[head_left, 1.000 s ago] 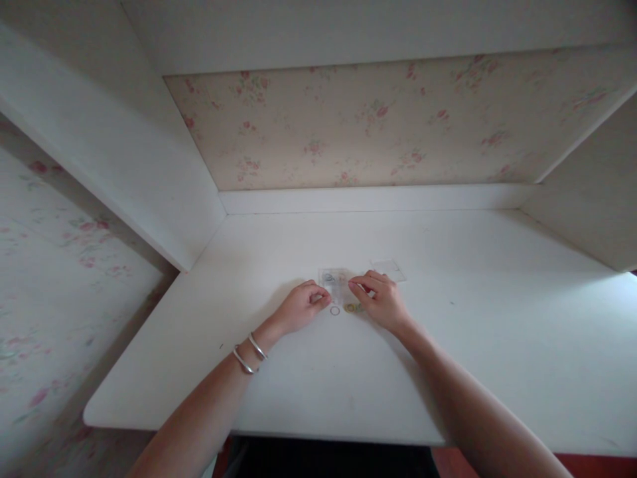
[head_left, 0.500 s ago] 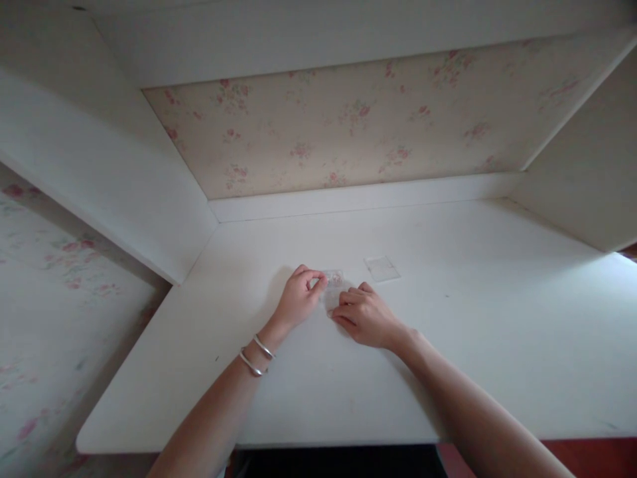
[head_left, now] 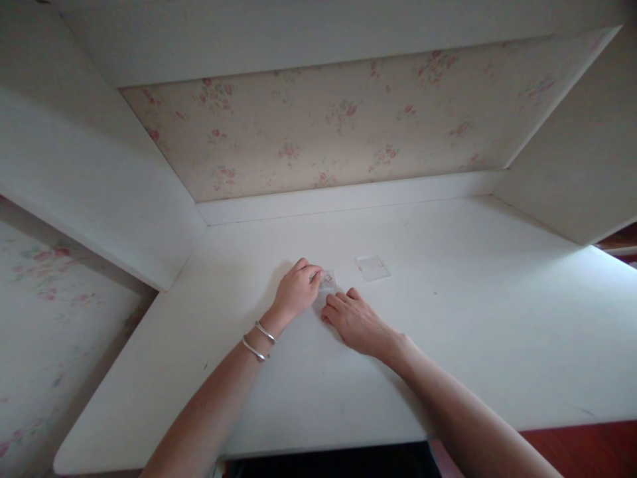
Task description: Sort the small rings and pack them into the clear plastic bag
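Pinching clear box (head_left: 328, 281), left hand (head_left: 294, 293) fingers nearly closed.

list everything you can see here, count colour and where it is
small clear box: 1, transparent, on the desk between the two hands, partly hidden by them
clear lid: 1, transparent, flat on the desk to the right of the box, apart from both hands
desk: 1, white, fills the lower half of the view
floral wallpaper panel: 1, cream with pink flowers, behind the desk
side panels: 2, white, left and right of the desk
bracelets: 2, silver, on the left wrist
left hand: 1, fingers at the box's left edge
right hand: 1, flat on the desk, fingers touching the box
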A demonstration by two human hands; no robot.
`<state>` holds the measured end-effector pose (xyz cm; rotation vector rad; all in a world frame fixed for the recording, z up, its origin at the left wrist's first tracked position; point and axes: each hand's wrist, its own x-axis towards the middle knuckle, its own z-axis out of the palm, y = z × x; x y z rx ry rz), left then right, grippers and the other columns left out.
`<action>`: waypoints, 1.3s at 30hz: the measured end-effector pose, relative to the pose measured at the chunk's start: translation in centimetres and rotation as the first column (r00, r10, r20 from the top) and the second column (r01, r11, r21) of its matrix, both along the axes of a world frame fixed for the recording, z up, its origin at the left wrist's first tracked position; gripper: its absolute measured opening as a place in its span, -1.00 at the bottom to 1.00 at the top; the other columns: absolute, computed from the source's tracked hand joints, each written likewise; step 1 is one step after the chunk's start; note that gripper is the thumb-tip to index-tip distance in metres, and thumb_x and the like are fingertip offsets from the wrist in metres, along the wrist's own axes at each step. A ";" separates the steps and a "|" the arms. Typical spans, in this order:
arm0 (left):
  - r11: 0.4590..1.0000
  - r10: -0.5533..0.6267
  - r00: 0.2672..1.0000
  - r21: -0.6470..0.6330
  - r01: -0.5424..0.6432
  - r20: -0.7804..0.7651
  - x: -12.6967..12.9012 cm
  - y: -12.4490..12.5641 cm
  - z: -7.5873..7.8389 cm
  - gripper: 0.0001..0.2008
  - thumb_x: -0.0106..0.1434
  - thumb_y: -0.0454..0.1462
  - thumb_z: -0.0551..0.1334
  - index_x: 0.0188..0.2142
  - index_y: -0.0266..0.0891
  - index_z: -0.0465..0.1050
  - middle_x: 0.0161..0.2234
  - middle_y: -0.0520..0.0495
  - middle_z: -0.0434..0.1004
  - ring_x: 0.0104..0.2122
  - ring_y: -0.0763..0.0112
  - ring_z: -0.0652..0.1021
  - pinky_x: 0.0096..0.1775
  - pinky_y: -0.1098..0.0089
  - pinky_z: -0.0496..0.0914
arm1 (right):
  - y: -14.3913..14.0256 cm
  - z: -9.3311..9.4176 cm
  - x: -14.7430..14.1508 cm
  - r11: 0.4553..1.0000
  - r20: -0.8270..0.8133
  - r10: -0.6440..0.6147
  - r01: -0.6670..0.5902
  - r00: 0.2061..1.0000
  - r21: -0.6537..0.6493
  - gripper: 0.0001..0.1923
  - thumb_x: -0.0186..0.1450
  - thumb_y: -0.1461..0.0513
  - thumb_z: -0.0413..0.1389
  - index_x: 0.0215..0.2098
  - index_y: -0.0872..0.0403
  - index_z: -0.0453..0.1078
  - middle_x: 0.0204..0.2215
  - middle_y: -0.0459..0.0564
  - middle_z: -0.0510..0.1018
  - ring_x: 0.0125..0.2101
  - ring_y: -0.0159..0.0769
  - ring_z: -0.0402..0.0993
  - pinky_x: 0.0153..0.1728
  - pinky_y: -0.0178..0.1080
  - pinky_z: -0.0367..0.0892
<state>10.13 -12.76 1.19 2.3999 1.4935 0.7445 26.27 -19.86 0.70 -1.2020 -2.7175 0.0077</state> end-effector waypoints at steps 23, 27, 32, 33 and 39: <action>0.989 -0.146 0.984 -0.019 0.145 -0.104 -2.3 -5.6 -0.6 -0.70 0.37 -0.19 -0.02 -0.23 -0.12 0.49 -0.34 -0.03 0.43 -0.41 0.45 0.47 -0.36 0.45 0.32 | 4.4 -2.0 1.6 0.966 -0.485 -0.240 0.254 0.841 -0.038 -0.80 0.39 0.25 -0.14 -0.20 0.08 0.31 -0.27 0.06 0.38 -0.26 -0.24 0.34 -0.26 -0.21 0.19; 0.974 -0.225 0.964 -0.071 0.217 -0.143 -1.4 -6.5 -1.0 -0.67 0.37 -0.19 -0.05 -0.21 -0.13 0.49 -0.33 -0.05 0.45 -0.38 0.42 0.49 -0.35 0.43 0.36 | 5.4 -2.4 1.1 0.959 -0.410 -0.260 0.282 0.874 -0.005 -0.78 0.39 0.24 -0.14 -0.20 0.08 0.34 -0.26 0.05 0.40 -0.26 -0.25 0.34 -0.27 -0.22 0.16; 0.971 -0.237 0.956 -0.088 0.224 -0.174 -1.1 -6.7 -1.3 -0.68 0.37 -0.19 -0.04 -0.14 -0.12 0.47 -0.30 -0.05 0.47 -0.37 0.41 0.51 -0.36 0.42 0.39 | 5.7 -2.2 1.1 0.953 -0.466 -0.271 0.303 0.842 -0.006 -0.75 0.39 0.21 -0.11 -0.24 0.06 0.39 -0.33 0.02 0.41 -0.32 -0.28 0.35 -0.28 -0.24 0.19; 0.971 -0.234 0.956 -0.088 0.221 -0.175 -1.1 -6.6 -1.3 -0.69 0.37 -0.19 -0.03 -0.12 -0.11 0.47 -0.29 -0.05 0.47 -0.37 0.41 0.51 -0.36 0.43 0.39 | 5.6 -2.1 1.3 0.950 -0.502 -0.272 0.312 0.821 -0.005 -0.75 0.38 0.20 -0.11 -0.25 0.07 0.40 -0.34 0.02 0.41 -0.33 -0.29 0.35 -0.29 -0.24 0.21; 0.973 -0.228 0.956 -0.071 0.219 -0.184 -1.0 -6.7 -1.5 -0.70 0.37 -0.19 -0.03 -0.10 -0.09 0.45 -0.27 -0.01 0.46 -0.36 0.44 0.51 -0.35 0.45 0.40 | 4.5 -2.2 2.6 0.943 -0.603 -0.270 0.332 0.751 -0.009 -0.78 0.36 0.19 -0.05 -0.27 0.07 0.42 -0.38 0.00 0.40 -0.37 -0.30 0.35 -0.33 -0.26 0.24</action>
